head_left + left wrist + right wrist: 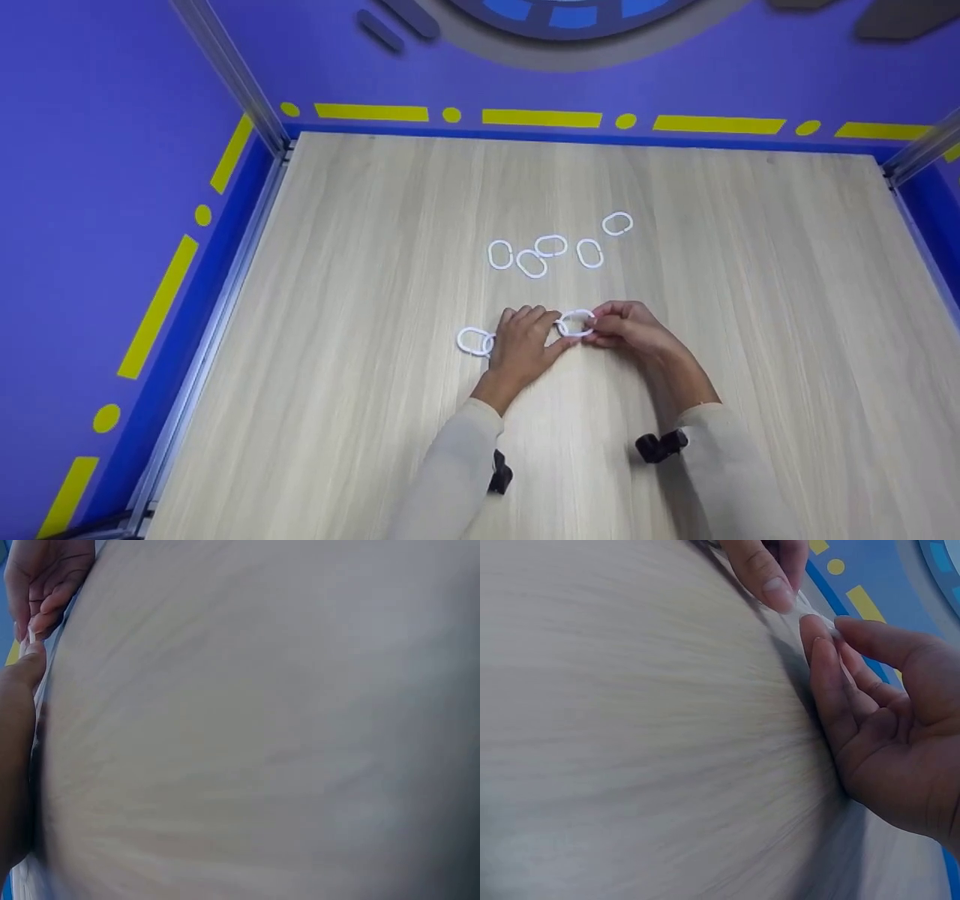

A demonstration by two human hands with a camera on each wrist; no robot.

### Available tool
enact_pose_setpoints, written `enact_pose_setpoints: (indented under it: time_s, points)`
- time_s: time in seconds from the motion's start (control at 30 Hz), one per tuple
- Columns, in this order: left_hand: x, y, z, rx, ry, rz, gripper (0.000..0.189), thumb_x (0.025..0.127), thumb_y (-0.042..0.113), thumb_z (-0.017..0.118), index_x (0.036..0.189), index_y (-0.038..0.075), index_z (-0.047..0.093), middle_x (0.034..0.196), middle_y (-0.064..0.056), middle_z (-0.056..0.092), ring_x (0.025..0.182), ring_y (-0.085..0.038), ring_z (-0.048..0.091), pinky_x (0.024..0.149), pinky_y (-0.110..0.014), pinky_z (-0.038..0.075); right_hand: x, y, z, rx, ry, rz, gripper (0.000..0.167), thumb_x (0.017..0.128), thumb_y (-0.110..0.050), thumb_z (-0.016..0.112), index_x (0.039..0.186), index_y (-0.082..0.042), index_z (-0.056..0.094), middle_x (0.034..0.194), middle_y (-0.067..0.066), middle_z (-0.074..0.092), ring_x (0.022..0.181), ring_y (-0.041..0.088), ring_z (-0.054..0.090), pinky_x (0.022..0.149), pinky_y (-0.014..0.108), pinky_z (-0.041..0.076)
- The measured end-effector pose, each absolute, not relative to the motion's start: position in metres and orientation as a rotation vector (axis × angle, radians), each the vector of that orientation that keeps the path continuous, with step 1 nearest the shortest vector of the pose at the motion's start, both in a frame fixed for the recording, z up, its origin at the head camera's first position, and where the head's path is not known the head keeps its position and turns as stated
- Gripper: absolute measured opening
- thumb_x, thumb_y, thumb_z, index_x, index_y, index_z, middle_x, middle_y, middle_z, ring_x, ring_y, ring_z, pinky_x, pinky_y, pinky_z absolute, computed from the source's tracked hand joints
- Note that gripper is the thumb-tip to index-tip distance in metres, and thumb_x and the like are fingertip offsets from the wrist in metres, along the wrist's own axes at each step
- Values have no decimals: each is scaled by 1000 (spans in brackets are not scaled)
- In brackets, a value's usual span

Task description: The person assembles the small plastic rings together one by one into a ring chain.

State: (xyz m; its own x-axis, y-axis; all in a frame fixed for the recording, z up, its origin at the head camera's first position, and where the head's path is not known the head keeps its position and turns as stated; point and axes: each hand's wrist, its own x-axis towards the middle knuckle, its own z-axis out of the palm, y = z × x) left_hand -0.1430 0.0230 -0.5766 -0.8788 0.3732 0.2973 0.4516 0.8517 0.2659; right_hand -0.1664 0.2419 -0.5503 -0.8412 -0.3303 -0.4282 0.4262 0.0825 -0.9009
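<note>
A short chain of white oval links [471, 340] runs under my left hand [523, 341], and its left end lies on the table. My left thumb and index finger hold the chain near its right end; the links beneath the palm are hidden. At that right end, my right hand [630, 330] pinches a white oval link [576, 312] between thumb and fingers. This link hooks through its neighbour beside the left fingertips. In the right wrist view the right hand [889, 705] pinches the link's edge close to the left thumb [769, 577].
Beyond the hands lie several loose white links, among them a left one [490, 255], a right one [590, 253] and a farther one [617, 223]. The wooden table [360, 225] meets blue-purple panels [150, 135] at its back and sides.
</note>
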Motion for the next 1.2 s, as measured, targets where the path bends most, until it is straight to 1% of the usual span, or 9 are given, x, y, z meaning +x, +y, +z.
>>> enact_pose_setpoints:
  time_s: [0.13,0.27,0.37,0.6,0.73,0.83,0.93,1.03,1.2]
  points:
    - [-142,23,-576,-648,-2762,-490,46,91,60,64,111,20,73,91,7,70,83,-12,63,76,-28,43,-169,245,-547,86,1820,-1750,9,99,-6,56,103,-1,63,79,-5,74,74,3,72,71,17,58]
    - [-141,24,-576,-678,-2735,-470,45,91,60,64,110,20,73,90,7,70,84,-11,64,74,-28,44,-173,250,-543,136,2006,-1691,20,101,-10,55,111,6,62,80,-7,71,72,2,70,68,17,57]
    - [-141,24,-576,-687,-2721,-461,45,92,60,63,110,21,73,90,7,70,84,-11,65,73,-28,44,-180,249,-540,215,2255,-1650,25,100,-9,56,114,11,62,81,-5,68,70,2,67,66,17,57]
    - [-140,22,-578,-689,-2705,-446,45,91,60,64,108,20,74,89,7,70,83,-11,64,73,-28,45,-204,236,-535,313,2679,-1390,26,96,-12,62,113,7,65,88,6,64,66,6,58,57,18,48]
    - [-139,21,-580,-691,-2692,-447,44,90,59,65,109,20,73,89,7,69,83,-11,64,72,-27,45,-216,229,-533,388,2731,-1227,37,96,-26,63,120,2,61,97,11,62,77,16,58,65,24,45]
    - [-140,21,-581,-692,-2677,-445,44,90,60,65,108,20,73,88,7,69,82,-11,63,72,-27,44,-223,225,-531,443,2726,-1098,51,95,-40,63,126,-1,57,107,14,61,91,25,58,78,35,46]
    - [-140,21,-581,-706,-2661,-444,45,90,60,65,107,20,73,87,7,68,81,-12,63,72,-28,44,-229,221,-530,473,2756,-992,61,92,-50,64,128,-1,56,113,17,63,99,32,58,90,46,46]
    - [-141,21,-582,-717,-2656,-450,45,90,60,64,107,19,73,87,6,68,81,-12,63,71,-28,44,-234,218,-532,440,2810,-898,60,93,-49,63,126,0,54,113,19,61,99,36,58,96,53,45]
    - [-141,19,-581,-708,-2665,-449,46,90,60,63,108,20,73,89,6,69,82,-12,63,72,-28,44,-237,215,-539,345,2879,-828,51,96,-42,61,123,0,54,110,18,56,96,36,57,91,55,46]
